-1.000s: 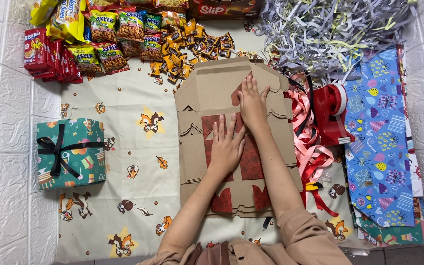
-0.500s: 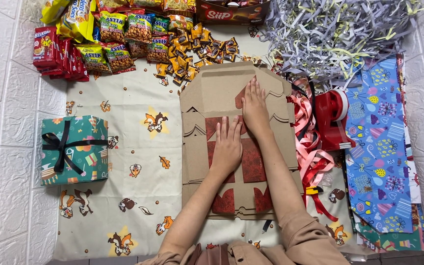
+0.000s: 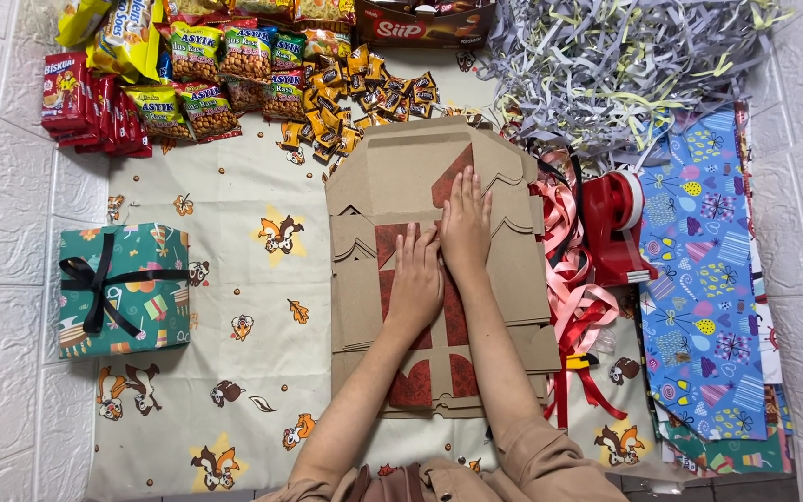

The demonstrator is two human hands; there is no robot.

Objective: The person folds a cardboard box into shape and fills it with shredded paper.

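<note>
A stack of flat brown cardboard box blanks [image 3: 392,177] with dark red printed patches lies in the middle of a cartoon-squirrel cloth [image 3: 234,372]. Both my hands rest flat on it, palms down, fingers together. My left hand [image 3: 414,284] presses the blank's centre. My right hand [image 3: 466,226] lies just beyond it and to the right, fingertips near a red triangular patch. Neither hand grips anything.
A wrapped green gift box [image 3: 123,288] with black ribbon sits at the left. Snack packets [image 3: 188,65] and small sweets [image 3: 355,93] fill the far left. Shredded paper [image 3: 625,65] lies far right, with a red tape dispenser [image 3: 617,228], ribbons [image 3: 578,316] and blue wrapping paper [image 3: 708,279].
Both hands have slid slightly away from me along the cardboard; the view shifted a little, and everything else stays put.
</note>
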